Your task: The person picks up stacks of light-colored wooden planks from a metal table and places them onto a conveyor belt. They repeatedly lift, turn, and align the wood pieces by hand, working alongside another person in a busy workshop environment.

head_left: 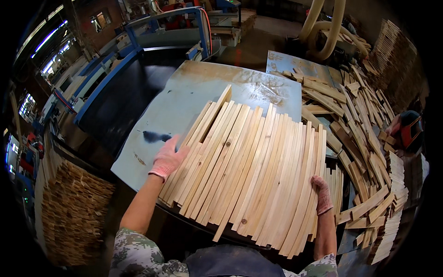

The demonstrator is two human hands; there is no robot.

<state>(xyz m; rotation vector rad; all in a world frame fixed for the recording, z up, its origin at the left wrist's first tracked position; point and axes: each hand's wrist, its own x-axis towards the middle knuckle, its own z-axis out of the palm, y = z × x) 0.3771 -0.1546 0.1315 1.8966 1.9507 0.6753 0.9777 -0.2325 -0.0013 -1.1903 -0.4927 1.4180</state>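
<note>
Presently we list: one row of pale wooden strips [249, 171], side by side between our hands, on a grey-blue tabletop [161, 108]. Left hand [169, 158]: gloved, held wide at the row's left edge. Right hand [322, 194]: gloved, fingers curled by the right edge; whether they clasp a strip, we cannot tell. Beyond the right hand: heaped offcuts [364, 138]. Step, in our judgement: squaring the row. Next move calls for even inward pressure from both palms, uneven ends minded.
</note>
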